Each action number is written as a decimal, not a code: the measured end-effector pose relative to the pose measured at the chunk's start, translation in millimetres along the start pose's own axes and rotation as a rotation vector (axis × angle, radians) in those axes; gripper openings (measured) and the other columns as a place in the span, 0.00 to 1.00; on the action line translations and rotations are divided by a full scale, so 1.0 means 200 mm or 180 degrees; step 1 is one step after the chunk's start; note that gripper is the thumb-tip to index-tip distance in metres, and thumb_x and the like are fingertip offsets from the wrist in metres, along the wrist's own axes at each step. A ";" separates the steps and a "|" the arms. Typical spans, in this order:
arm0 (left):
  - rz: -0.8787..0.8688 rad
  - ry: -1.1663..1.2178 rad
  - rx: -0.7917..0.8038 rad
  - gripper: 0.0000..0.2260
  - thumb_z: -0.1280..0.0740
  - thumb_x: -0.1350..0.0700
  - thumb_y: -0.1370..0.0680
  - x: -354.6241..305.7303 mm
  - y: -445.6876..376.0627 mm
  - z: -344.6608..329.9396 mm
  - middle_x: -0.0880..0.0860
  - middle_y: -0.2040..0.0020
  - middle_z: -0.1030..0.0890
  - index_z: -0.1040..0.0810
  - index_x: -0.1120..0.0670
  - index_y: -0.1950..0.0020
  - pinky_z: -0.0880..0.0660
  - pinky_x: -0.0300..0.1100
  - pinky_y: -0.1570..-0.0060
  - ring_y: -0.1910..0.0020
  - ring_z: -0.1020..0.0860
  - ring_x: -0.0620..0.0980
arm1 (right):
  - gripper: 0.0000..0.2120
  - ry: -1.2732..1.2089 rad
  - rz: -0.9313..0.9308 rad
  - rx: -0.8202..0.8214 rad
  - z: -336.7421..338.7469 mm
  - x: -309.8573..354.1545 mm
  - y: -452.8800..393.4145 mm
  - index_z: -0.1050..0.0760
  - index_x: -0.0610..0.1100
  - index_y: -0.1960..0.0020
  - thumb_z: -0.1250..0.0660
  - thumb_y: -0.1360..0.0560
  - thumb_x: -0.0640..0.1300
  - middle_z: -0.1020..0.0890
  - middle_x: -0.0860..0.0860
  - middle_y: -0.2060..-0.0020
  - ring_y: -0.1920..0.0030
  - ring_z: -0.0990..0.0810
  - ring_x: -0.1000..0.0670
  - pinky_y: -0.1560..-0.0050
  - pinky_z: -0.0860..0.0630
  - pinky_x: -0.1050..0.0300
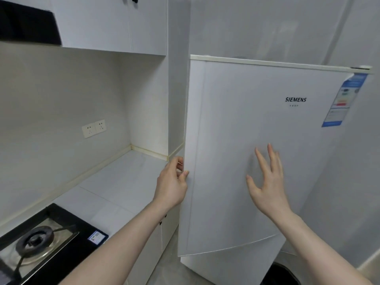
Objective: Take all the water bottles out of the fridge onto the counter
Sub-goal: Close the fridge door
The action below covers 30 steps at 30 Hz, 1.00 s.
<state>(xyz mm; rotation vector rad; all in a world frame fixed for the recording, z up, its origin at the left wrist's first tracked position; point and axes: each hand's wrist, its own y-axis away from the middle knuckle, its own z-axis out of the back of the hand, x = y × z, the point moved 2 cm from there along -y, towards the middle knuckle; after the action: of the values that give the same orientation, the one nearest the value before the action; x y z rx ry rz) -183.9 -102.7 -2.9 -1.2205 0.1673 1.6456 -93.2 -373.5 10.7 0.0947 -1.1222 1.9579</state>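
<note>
Fingers of your left hand (171, 183) are curling round the left edge of the fridge door (257, 153), pinching it at about nine o'clock on the panel, while your right hand (267, 182) is hovering spread and flat in front of the door face, at roughly five o'clock from the Siemens badge (295, 99). Whether that palm is actually touching the panel is hard to say; the motion blur around the fingers is hiding it.

No water bottles are showing: the door is covering the inside, so they are presumably behind it.

Risks you are facing from here:
- Your left fingertips are sitting in the narrow gap between the door edge and the counter (123, 182) at nine o'clock. If the right palm is pressing inward while the left is pulling, you are working against yourself and the fingers could get nipped.
- The seal may be gripping hard. If it lets go suddenly, the door is likely swinging fast toward you, and bottles in the door rack could rock or tip out.
- The counter corner is lying just beside the door's opening edge, so your wrist may knock it as you draw back.
- The gas hob (39, 241) at seven o'clock is taking up counter space; landing bottles near it is asking for a wobble on the grate.
</note>
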 end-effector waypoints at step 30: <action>0.0404 0.0329 0.0225 0.09 0.39 0.59 0.17 0.43 -1.30 -0.51 0.45 0.47 0.21 0.25 0.45 0.42 0.22 0.48 0.46 0.49 0.19 0.53 | 0.53 0.1294 0.0039 -0.0135 -0.75 -0.48 -0.60 0.54 0.47 0.15 0.24 0.28 0.52 0.60 0.42 0.16 0.18 0.63 0.35 0.21 0.64 0.31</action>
<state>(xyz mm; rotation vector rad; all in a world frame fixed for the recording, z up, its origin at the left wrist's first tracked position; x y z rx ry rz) 86.6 6.8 -6.8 -1.2630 0.3712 1.6715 101.0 -295.3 -40.2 -0.3205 -0.8938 1.8537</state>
